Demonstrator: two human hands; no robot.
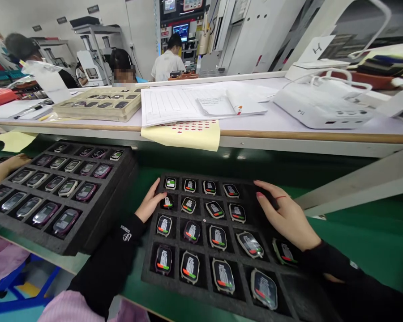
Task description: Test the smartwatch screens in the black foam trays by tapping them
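On a green work surface [379,241], a worker's 2 bare hands flank a square-celled black foam tray [174,287] holding at least 17 rounded-rectangular smartwatches [218,237], many with lit black screens carrying white text and red-and-green bars. The left hand [149,205] clasps the tray's left side near its far corner, fingers along the outer edge and thumb over the rim, beside a dark-cased watch [168,204]. The right hand [284,214], a thin red band around 1 finger, lies over the tray's far right part with fingers extended; whether it grips the foam cannot be told. In the tray near that wrist sits a green-edged watch [284,251], partly covered by a black sleeve [342,266]. A watch with a white-and-green screen [170,183] occupies the tray's far left cell. Left of the tray, and apart from it, stands a stack of dark foam trays [97,201] loaded with purple- and cream-cased watches [85,191]; a co-worker's hand [11,165] shows at the tray's far left. Beyond the tray, a pale shelf with a brown edge [251,124] carries white printed papers [164,105], a red-marked yellow sheet [184,137] and a beige plastic case [121,114].
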